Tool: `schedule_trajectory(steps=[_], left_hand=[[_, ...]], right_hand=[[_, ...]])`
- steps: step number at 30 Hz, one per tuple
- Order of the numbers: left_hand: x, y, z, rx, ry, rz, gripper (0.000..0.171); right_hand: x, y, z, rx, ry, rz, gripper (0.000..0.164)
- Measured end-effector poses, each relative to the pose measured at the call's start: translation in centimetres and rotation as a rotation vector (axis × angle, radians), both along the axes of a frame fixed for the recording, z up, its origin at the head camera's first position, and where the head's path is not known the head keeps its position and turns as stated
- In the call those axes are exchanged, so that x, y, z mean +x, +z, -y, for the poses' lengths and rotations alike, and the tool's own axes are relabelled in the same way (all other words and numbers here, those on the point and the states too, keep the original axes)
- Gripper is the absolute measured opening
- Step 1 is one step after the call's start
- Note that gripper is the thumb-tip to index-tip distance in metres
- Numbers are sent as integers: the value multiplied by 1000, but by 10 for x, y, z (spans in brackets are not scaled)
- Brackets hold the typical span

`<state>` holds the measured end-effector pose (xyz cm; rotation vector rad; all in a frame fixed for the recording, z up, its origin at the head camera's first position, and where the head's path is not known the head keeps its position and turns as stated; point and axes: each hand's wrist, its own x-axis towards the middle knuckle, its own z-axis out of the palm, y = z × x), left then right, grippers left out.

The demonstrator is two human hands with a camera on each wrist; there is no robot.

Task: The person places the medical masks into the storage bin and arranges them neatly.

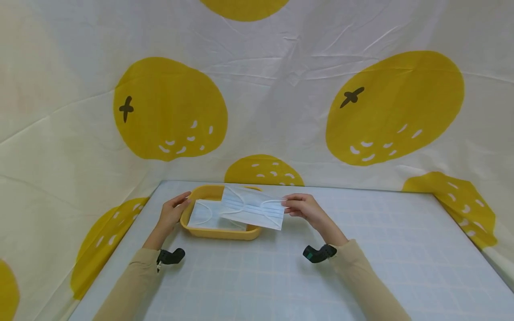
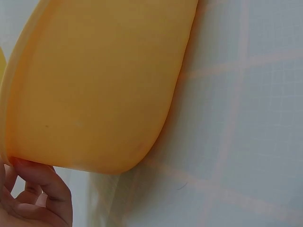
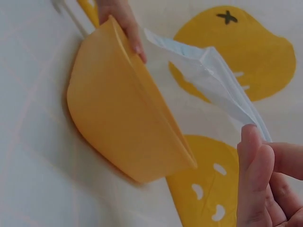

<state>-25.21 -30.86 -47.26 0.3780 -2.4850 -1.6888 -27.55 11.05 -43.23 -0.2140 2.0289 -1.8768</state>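
Observation:
My right hand (image 1: pixel 306 209) pinches the right edge of a light blue and white face mask (image 1: pixel 254 210) with white ear loops. The mask hangs tilted over the right part of a yellow plastic basin (image 1: pixel 221 234). Inside the basin lies at least one more face mask (image 1: pixel 202 215), partly covered by the held one. At the basin's left end, my left hand (image 1: pixel 170 216) grips the rim. The left wrist view shows its fingers (image 2: pixel 52 187) against the basin's wall. In the right wrist view the held mask (image 3: pixel 210 73) slopes up from my fingertips (image 3: pixel 253 137).
The table (image 1: pixel 257 276) has a pale blue checked cover. Behind and beside it hangs a white cloth (image 1: pixel 281 98) printed with big yellow fruit. A black band with a camera is on each wrist, over beige sleeves (image 1: pixel 132 285).

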Motion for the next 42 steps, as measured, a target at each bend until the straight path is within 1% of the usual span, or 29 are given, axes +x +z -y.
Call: schedule_trajectory(steps=[6,12,17,22,28,36,42], left_hand=[[-2,-3,1,8,-6,10,49],[-1,-3,3,28,-7,9,47],[-1,-2,1,35,0,4,47],[0,-1,-1,36,7,6,47],[0,0,-1,37,13,10,47],[3,2,-3,44,16,25,47],[5,3,-3,40,10,24,48]], right_hand=[[-1,0,12,17,-13,23,40],[-1,1,23,37,-12,32,40],[0,1,31,70,-17,14,37],[3,1,40,109,-7,-24,36],[6,4,53,96,-13,-25,36],[6,8,70,98,2,-23,32],[5,7,82,74,-4,-14,30]])
